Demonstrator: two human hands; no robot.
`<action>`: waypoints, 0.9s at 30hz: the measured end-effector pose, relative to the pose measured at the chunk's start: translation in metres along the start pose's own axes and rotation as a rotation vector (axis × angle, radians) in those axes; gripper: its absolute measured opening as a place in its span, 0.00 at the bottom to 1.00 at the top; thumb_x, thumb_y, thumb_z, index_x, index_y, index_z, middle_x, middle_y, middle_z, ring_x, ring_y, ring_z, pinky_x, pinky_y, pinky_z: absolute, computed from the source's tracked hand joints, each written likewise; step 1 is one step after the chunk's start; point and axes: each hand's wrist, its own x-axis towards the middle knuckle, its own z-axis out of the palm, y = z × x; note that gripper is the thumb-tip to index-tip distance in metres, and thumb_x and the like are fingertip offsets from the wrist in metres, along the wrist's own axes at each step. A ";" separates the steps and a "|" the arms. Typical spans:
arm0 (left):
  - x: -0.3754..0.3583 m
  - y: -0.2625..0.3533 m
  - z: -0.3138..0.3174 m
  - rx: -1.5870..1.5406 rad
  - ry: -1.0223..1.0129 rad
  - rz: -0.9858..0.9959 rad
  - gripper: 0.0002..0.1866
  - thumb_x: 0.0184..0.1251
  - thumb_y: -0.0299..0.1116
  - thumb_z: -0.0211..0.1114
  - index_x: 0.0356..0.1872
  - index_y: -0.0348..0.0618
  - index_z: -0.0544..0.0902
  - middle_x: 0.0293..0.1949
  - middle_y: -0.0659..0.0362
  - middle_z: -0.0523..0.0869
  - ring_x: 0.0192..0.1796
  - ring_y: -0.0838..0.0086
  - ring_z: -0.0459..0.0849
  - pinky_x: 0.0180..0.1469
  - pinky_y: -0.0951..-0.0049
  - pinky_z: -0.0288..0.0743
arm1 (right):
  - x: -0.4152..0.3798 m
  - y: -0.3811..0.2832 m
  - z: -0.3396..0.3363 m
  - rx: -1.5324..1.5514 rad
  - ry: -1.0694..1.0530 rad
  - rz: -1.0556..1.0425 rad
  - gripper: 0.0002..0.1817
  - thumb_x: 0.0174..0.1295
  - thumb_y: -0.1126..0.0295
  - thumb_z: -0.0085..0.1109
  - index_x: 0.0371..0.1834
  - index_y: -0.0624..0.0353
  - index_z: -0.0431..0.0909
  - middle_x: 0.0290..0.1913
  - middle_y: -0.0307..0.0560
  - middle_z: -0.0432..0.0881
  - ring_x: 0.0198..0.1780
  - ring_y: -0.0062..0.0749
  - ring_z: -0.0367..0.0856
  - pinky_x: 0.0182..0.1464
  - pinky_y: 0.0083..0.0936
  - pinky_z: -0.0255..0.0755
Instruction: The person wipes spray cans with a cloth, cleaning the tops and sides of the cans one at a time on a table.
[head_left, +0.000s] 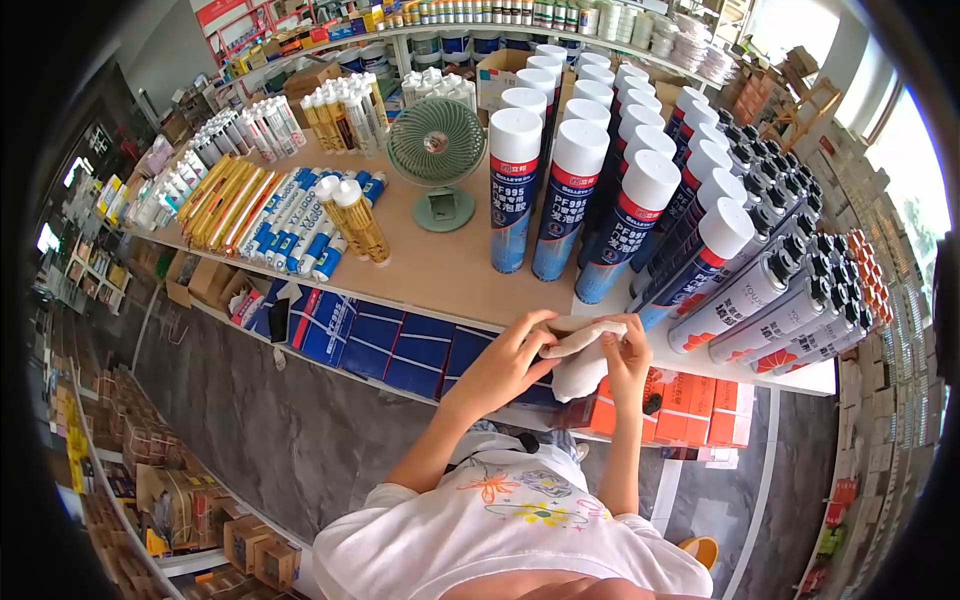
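Gripping a bunched white cloth [580,378] between both hands, I stand at the front edge of a table [440,275] crowded with cans and tubes. My left hand [522,355] has its fingers curled on the cloth's left end; my right hand [628,352] pinches the upper right corner between thumb and fingers. Held from two sides, the cloth seems kept taut along its rolled upper edge, while the rest hangs loose in a soft bundle below, probably because nothing supports it there.

The cloth lies directly between my two hands, touching both, in front of the table's near edge and above the orange cartons [685,410] stowed underneath. Just beyond it, white-capped cans [514,190] stand upright in rows, labels turned my way, presumably so they can be read at a glance. Silver cans [735,310] with black tops are packed close at the right, likely to save room. A green fan [436,150] faces me from the middle of the table, perhaps for a breeze. To its left, two gold tubes [360,220] stand apart beside blue-and-white packs [290,225] laid flat side by side.
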 end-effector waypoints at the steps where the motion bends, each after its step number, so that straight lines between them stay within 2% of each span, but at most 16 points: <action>1: 0.000 -0.001 -0.004 0.034 0.032 0.036 0.12 0.64 0.28 0.70 0.42 0.36 0.77 0.58 0.54 0.75 0.41 0.62 0.84 0.45 0.63 0.78 | -0.001 0.003 -0.005 -0.017 -0.002 0.012 0.06 0.68 0.77 0.59 0.43 0.67 0.82 0.45 0.41 0.77 0.46 0.24 0.74 0.49 0.19 0.65; 4: -0.003 -0.010 -0.020 0.022 -0.102 -0.072 0.12 0.65 0.30 0.70 0.40 0.37 0.76 0.55 0.53 0.74 0.45 0.60 0.83 0.48 0.61 0.78 | -0.004 0.005 -0.018 -0.042 -0.067 0.027 0.05 0.67 0.77 0.60 0.42 0.67 0.82 0.43 0.41 0.76 0.45 0.24 0.74 0.49 0.18 0.65; 5: -0.003 -0.014 -0.021 -0.043 -0.106 -0.050 0.12 0.65 0.32 0.71 0.37 0.38 0.76 0.49 0.54 0.75 0.43 0.64 0.82 0.49 0.65 0.77 | -0.005 0.006 -0.024 -0.165 -0.113 0.016 0.04 0.66 0.78 0.60 0.41 0.66 0.82 0.42 0.41 0.76 0.44 0.24 0.74 0.47 0.19 0.66; 6: -0.001 -0.017 -0.023 -0.043 -0.105 -0.046 0.12 0.65 0.32 0.71 0.37 0.38 0.76 0.49 0.54 0.75 0.43 0.64 0.82 0.49 0.65 0.77 | -0.006 0.008 -0.027 -0.166 -0.111 0.013 0.04 0.66 0.78 0.60 0.41 0.66 0.82 0.42 0.41 0.76 0.44 0.24 0.74 0.47 0.19 0.66; 8: 0.003 -0.022 -0.026 -0.264 -0.137 0.235 0.12 0.65 0.32 0.71 0.38 0.37 0.76 0.46 0.56 0.75 0.42 0.69 0.80 0.48 0.69 0.75 | -0.010 0.009 -0.031 -0.224 -0.121 -0.038 0.04 0.65 0.80 0.61 0.40 0.67 0.83 0.41 0.41 0.76 0.42 0.25 0.74 0.45 0.19 0.67; 10: 0.004 -0.028 -0.021 -0.363 -0.158 0.232 0.12 0.65 0.30 0.70 0.38 0.37 0.75 0.44 0.57 0.75 0.42 0.69 0.79 0.48 0.72 0.74 | -0.013 0.005 -0.029 -0.185 -0.111 -0.052 0.04 0.63 0.80 0.61 0.39 0.67 0.83 0.39 0.42 0.75 0.42 0.25 0.74 0.44 0.20 0.67; 12: 0.003 -0.029 -0.019 -0.299 -0.169 -0.121 0.12 0.63 0.28 0.71 0.35 0.40 0.73 0.44 0.58 0.78 0.45 0.69 0.81 0.53 0.71 0.74 | -0.016 0.001 -0.029 -0.293 -0.127 -0.062 0.05 0.62 0.81 0.62 0.40 0.66 0.83 0.38 0.41 0.76 0.37 0.24 0.72 0.41 0.21 0.66; 14: -0.001 -0.032 -0.015 -0.279 -0.200 -0.125 0.13 0.62 0.28 0.71 0.38 0.41 0.72 0.44 0.57 0.81 0.44 0.69 0.82 0.54 0.71 0.75 | -0.020 -0.007 -0.023 -0.308 -0.111 -0.018 0.07 0.60 0.81 0.62 0.41 0.66 0.84 0.38 0.42 0.76 0.35 0.24 0.70 0.38 0.21 0.65; 16: -0.010 -0.035 -0.007 -0.525 -0.116 -0.164 0.18 0.62 0.31 0.71 0.47 0.39 0.73 0.46 0.56 0.82 0.44 0.68 0.81 0.51 0.72 0.77 | -0.022 -0.012 -0.019 -0.321 -0.099 0.032 0.08 0.59 0.82 0.62 0.41 0.65 0.84 0.37 0.42 0.76 0.32 0.24 0.68 0.36 0.21 0.64; 17: -0.010 -0.030 -0.012 -0.411 -0.196 -0.179 0.24 0.60 0.36 0.73 0.53 0.41 0.72 0.49 0.54 0.83 0.46 0.65 0.83 0.52 0.69 0.78 | -0.024 -0.014 -0.018 -0.349 -0.125 -0.010 0.10 0.58 0.82 0.63 0.43 0.64 0.84 0.38 0.42 0.76 0.33 0.26 0.71 0.35 0.21 0.66; 18: -0.008 -0.020 -0.016 -0.412 -0.204 -0.183 0.24 0.60 0.36 0.73 0.53 0.41 0.72 0.49 0.54 0.83 0.46 0.65 0.83 0.52 0.69 0.78 | -0.026 -0.014 -0.016 -0.377 -0.151 -0.049 0.12 0.57 0.83 0.63 0.44 0.63 0.85 0.38 0.43 0.77 0.33 0.28 0.74 0.34 0.21 0.68; 20: -0.001 0.000 -0.015 -0.184 -0.186 -0.126 0.29 0.57 0.42 0.75 0.56 0.41 0.74 0.50 0.53 0.83 0.47 0.62 0.85 0.52 0.65 0.79 | -0.029 -0.013 -0.011 -0.367 -0.166 -0.053 0.13 0.57 0.84 0.63 0.45 0.63 0.84 0.38 0.43 0.76 0.33 0.29 0.75 0.35 0.23 0.70; 21: -0.004 -0.006 -0.006 -0.068 -0.165 -0.022 0.31 0.55 0.45 0.77 0.57 0.41 0.76 0.51 0.52 0.83 0.49 0.58 0.85 0.51 0.63 0.79 | -0.030 -0.012 -0.007 -0.346 -0.182 -0.059 0.13 0.56 0.84 0.63 0.45 0.63 0.84 0.39 0.44 0.76 0.34 0.30 0.76 0.36 0.24 0.71; 22: -0.004 -0.007 0.000 -0.039 -0.156 0.042 0.29 0.57 0.45 0.76 0.56 0.41 0.78 0.52 0.51 0.83 0.51 0.56 0.84 0.51 0.62 0.79 | -0.030 -0.012 -0.004 -0.327 -0.197 -0.068 0.14 0.56 0.85 0.62 0.45 0.62 0.84 0.39 0.44 0.76 0.34 0.31 0.76 0.37 0.25 0.72; 25: -0.009 -0.009 0.022 -0.051 -0.083 0.049 0.24 0.62 0.42 0.73 0.54 0.39 0.78 0.47 0.50 0.85 0.49 0.55 0.85 0.49 0.61 0.80 | -0.032 -0.011 0.000 -0.350 -0.204 -0.052 0.15 0.56 0.85 0.62 0.46 0.61 0.84 0.40 0.44 0.77 0.36 0.32 0.78 0.39 0.27 0.73; 27: -0.011 -0.012 0.028 -0.060 -0.093 -0.068 0.19 0.66 0.39 0.70 0.49 0.37 0.78 0.41 0.49 0.86 0.42 0.54 0.87 0.43 0.60 0.81 | -0.032 -0.009 -0.002 -0.375 -0.201 -0.071 0.14 0.57 0.84 0.62 0.46 0.61 0.84 0.40 0.44 0.77 0.37 0.33 0.78 0.40 0.27 0.73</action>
